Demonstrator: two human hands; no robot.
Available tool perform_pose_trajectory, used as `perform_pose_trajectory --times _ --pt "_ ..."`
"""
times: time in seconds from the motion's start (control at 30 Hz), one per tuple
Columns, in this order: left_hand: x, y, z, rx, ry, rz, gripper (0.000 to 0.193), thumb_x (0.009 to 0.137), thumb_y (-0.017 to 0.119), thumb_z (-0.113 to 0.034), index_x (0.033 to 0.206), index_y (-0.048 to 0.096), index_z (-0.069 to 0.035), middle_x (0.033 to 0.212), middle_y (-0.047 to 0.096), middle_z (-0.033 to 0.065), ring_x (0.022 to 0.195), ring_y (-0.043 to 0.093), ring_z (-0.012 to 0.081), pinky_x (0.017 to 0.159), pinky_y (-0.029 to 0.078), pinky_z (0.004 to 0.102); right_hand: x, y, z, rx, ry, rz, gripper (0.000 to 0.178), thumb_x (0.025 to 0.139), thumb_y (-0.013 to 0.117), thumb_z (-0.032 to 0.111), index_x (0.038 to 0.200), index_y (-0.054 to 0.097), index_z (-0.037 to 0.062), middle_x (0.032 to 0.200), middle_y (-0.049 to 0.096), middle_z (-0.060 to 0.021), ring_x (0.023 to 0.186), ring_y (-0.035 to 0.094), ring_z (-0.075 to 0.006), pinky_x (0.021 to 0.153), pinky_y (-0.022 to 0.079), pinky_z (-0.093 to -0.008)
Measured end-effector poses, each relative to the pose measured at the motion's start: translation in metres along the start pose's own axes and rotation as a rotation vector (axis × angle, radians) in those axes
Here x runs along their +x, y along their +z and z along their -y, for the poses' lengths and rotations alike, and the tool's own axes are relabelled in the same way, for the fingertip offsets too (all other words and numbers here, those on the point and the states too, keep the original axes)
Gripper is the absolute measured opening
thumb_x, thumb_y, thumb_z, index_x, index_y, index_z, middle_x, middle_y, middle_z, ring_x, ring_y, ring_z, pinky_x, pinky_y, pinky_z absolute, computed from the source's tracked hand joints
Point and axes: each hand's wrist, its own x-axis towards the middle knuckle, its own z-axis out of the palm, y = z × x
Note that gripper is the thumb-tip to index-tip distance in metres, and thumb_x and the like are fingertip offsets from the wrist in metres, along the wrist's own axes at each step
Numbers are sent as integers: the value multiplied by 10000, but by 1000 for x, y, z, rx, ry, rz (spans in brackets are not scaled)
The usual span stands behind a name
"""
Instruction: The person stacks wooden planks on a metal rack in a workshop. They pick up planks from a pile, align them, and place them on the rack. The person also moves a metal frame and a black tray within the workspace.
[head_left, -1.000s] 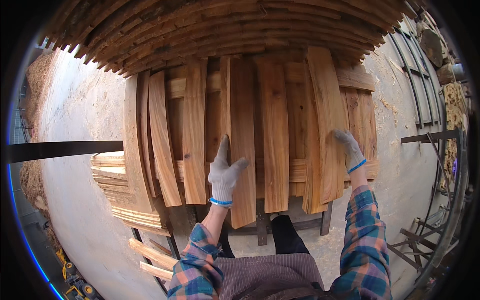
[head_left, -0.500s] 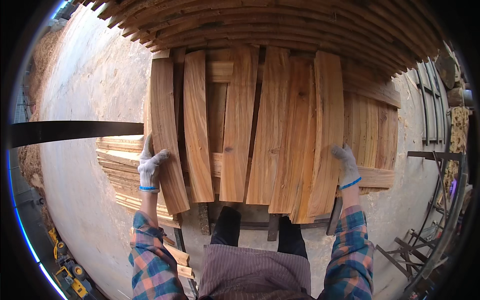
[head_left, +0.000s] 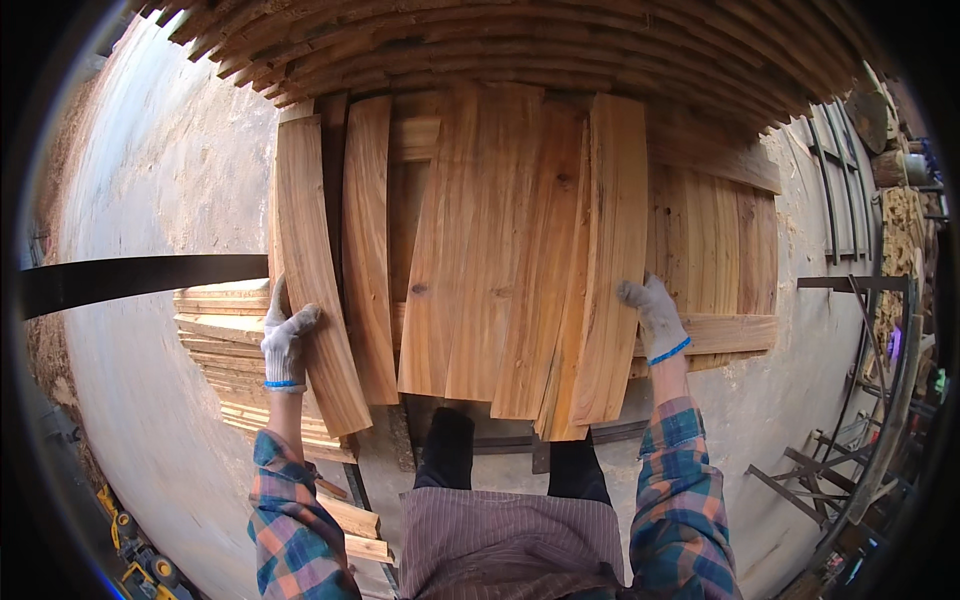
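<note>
Several flat wooden planks lie side by side in front of me, their long sides pointing away. My left hand (head_left: 288,342), in a whitish knit glove with a blue cuff band, grips the outer edge of the leftmost plank (head_left: 318,270), thumb on top. At the other end of the row, my right hand (head_left: 656,315), gloved alike, holds the outer edge of the rightmost plank (head_left: 611,250). Between them, the middle planks (head_left: 480,260) touch or nearly touch. A narrow plank (head_left: 368,240) stands apart from these, with gaps on both sides. The fingertips under the edges are hidden.
A large stack of boards (head_left: 500,45) rises at the far side. Joined boards (head_left: 712,240) lie beneath and to the right. Thinner boards (head_left: 225,335) are piled at the left, near a dark metal bar (head_left: 140,280). Metal frames (head_left: 830,480) stand at the right.
My right hand has moved left with the rightmost plank. The gaps among the middle planks have closed. My left hand keeps its hold; the whole view has shifted slightly.
</note>
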Motion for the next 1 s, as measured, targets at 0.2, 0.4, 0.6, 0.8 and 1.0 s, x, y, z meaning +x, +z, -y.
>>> perform_pose_trajectory --times 0.2,0.4,0.6,0.8,1.0 --pt "3 6 -7 84 35 23 750 780 710 -47 1459 393 -27 1166 612 147 928 630 188 852 539 297 22 -3 -2 47 -57 -47 600 772 721 295 1234 530 -36 1021 637 -94 842 627 -182 758 532 -299" --pt "-31 130 -6 548 696 -31 752 833 732 -268 1467 386 -56 1421 487 209 1325 465 312 1095 396 423 40 -15 -10 8 5 -80 545 761 721 254 1195 554 -29 961 652 -66 822 629 -160 752 534 -284" --pt "0 225 42 934 532 -422 808 766 763 -315 1404 329 -77 1355 461 230 954 620 431 771 562 488 79 -55 -60 155 -172 68 504 798 718 277 1179 563 -16 957 657 -35 852 633 -135 773 522 -260" --pt "-13 210 55 918 408 -330 709 809 746 -259 1354 338 -60 1118 583 199 917 622 383 711 538 462 50 -16 -15 131 7 -70 324 929 556 266 1110 580 -1 891 664 -59 751 657 -167 680 575 -293" --pt "-43 186 35 695 443 -177 684 854 691 -243 1443 399 -54 1375 501 245 1111 612 392 897 540 436 74 -45 -28 239 84 -80 305 960 480 239 1114 576 -6 919 663 -89 745 673 -206 669 589 -321"
